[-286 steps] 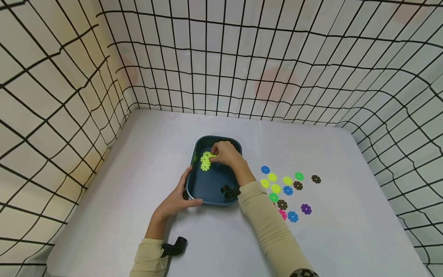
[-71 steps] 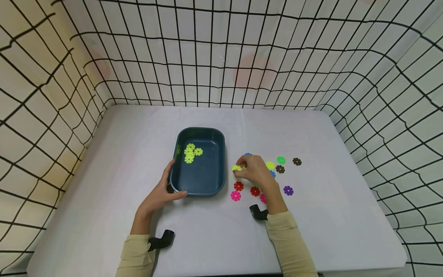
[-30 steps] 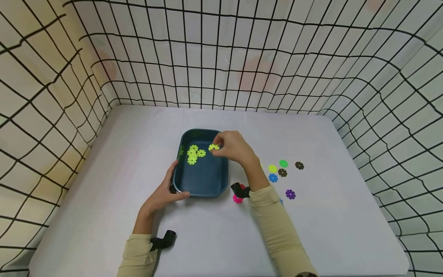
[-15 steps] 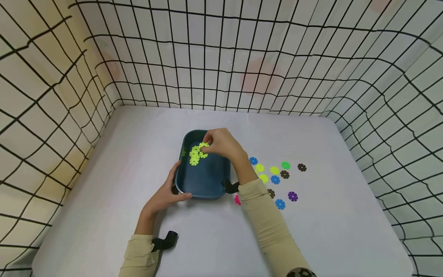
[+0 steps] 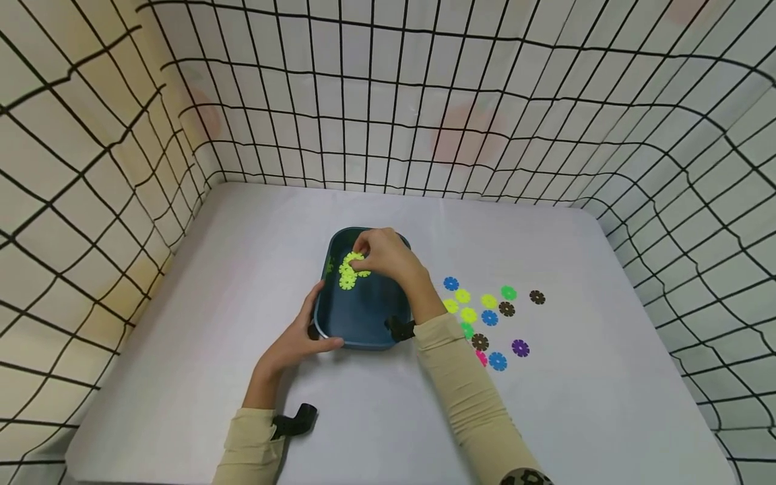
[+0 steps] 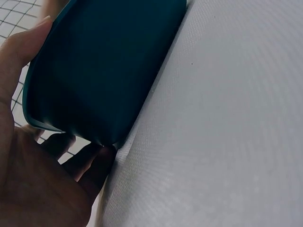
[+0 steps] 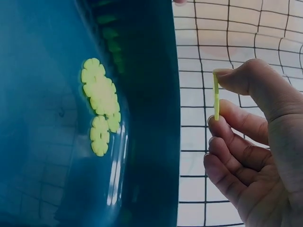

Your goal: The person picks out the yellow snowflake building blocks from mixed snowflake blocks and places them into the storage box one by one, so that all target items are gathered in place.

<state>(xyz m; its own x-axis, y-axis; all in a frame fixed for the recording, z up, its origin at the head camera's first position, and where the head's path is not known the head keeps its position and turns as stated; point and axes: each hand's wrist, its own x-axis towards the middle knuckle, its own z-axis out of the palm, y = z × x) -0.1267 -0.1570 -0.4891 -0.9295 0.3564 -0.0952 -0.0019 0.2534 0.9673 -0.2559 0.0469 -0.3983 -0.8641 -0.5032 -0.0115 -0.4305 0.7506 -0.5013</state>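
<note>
My right hand (image 5: 391, 257) is over the back part of a dark blue tray (image 5: 359, 316). Between its thumb and index finger it pinches a thin yellow snowflake disc (image 7: 217, 97), seen edge-on in the right wrist view. Several yellow snowflake discs (image 7: 100, 92) lie in a cluster, partly overlapping, on the tray floor; in the head view the right hand covers some of them. My left hand (image 5: 298, 345) holds the tray's near left corner, its thumb along the near rim and its other fingers bent against the outer wall (image 6: 97, 135).
Right of the tray, loose discs lie scattered on the white table (image 5: 594, 377): several yellow (image 5: 469, 315), blue (image 5: 498, 362), green (image 5: 508, 293), brown (image 5: 537, 297), purple (image 5: 520, 348) and pink. The right forearm hides part of that area. Black wire mesh (image 5: 424, 128) surrounds the table.
Since 2.4 s ago, my right hand has carried the yellow disc from beside the tray to above the yellow cluster inside it. The left hand stays at its corner. The head view has shifted slightly.
</note>
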